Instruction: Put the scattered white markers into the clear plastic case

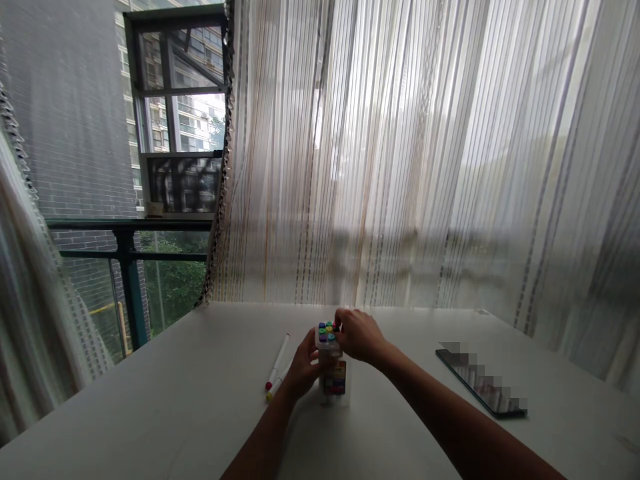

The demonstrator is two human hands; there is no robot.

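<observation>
On white table: two loose markers; left fingers gripping one case; right fingers, hold unclear.

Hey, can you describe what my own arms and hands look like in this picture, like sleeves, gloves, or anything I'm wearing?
Your left hand and right hand are both bare, with no gloves. Both forearms are uncovered as far as the picture shows, with no sleeves, watch or bracelet visible. Some fingers are hidden, so I can't rule out rings.
</observation>
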